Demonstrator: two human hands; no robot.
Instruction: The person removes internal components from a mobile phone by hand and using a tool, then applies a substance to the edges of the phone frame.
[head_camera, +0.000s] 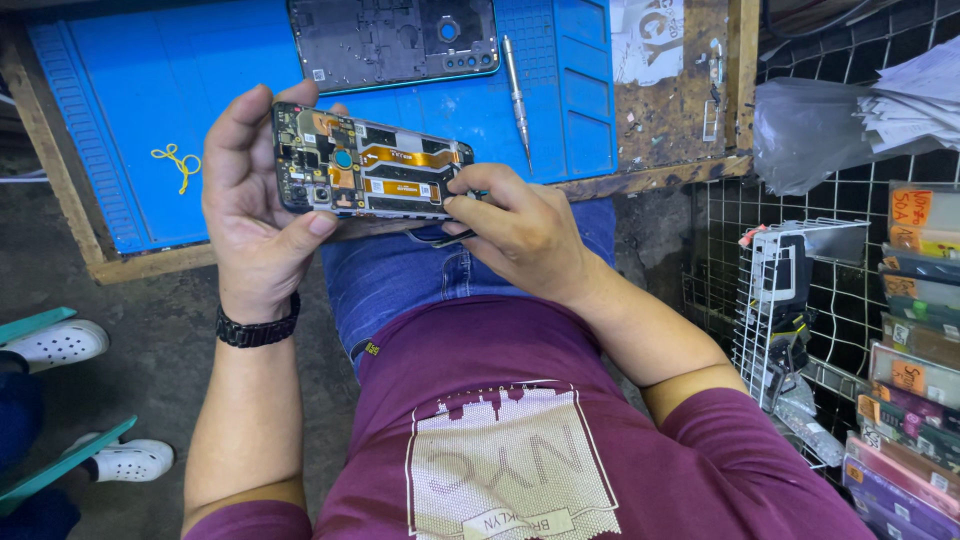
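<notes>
Item 1: opened phone (368, 165), back cover off, circuit boards and orange flex cables exposed. Held level above the lap, just in front of the tabletop's near edge. Left hand (255, 200) closed around its left end, thumb under the lower edge, fingers over the top edge. Right hand (515, 225) pinches the phone's lower right corner, grip closed; a thin dark piece shows under its fingers, too hidden to identify.

Item 2: blue work mat (200, 90) on a wooden tabletop (665, 130). Mat's left half bare except for a small yellow wire loop (178, 163).

Item 3: phone back frame (392, 40), dark, at the mat's far edge, top cut off by the picture.

Item 4: screwdriver (517, 95), slim, silver, lying just right of the frame.

Item 5: wire rack (800, 300) to the right, close beside the right forearm, with packaged goods (915, 400) partly cut off.

Item 6: white shoes (60, 345) of another person, left, well apart.
</notes>
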